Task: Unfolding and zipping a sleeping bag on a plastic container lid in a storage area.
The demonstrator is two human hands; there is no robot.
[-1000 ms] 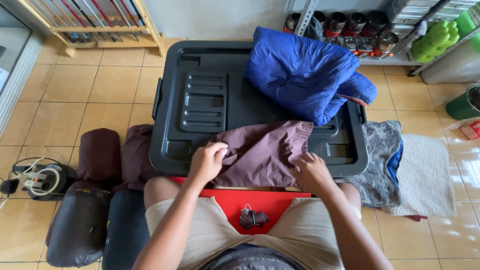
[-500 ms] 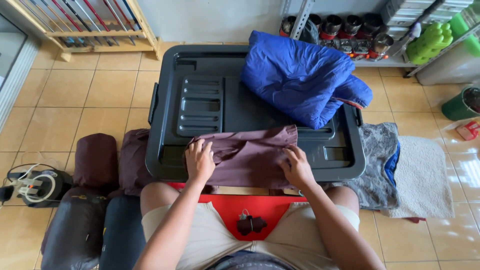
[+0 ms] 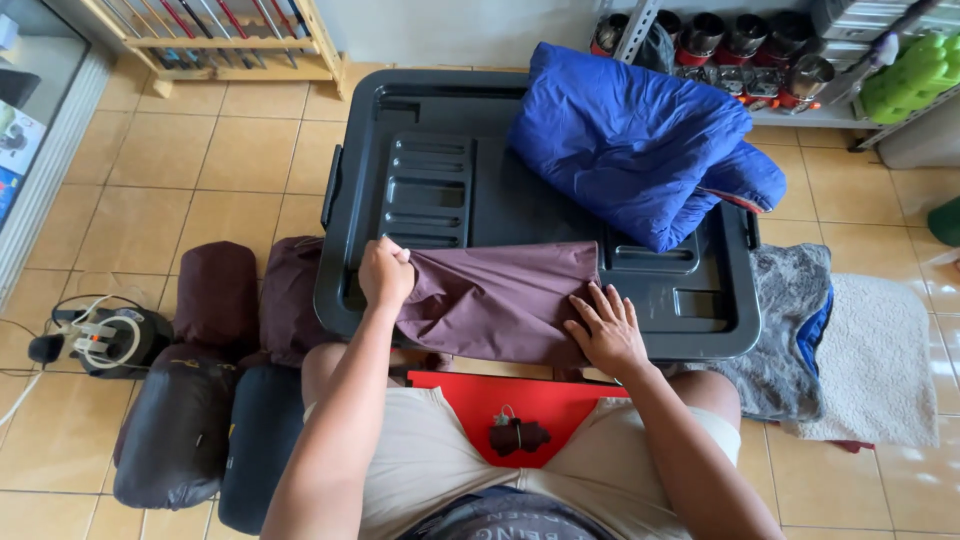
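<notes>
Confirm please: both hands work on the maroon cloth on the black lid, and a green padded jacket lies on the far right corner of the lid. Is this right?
Not quite. The padded jacket is blue, not green, as the head view shows. The rest holds: the left hand grips the maroon cloth and the right hand presses it on the black lid.

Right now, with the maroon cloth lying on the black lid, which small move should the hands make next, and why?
Probably the left hand should draw its pinched corner across toward the right hand. The maroon cloth lies flat on the black lid, the right hand presses its other end down, so it looks ready for a fold.
</notes>
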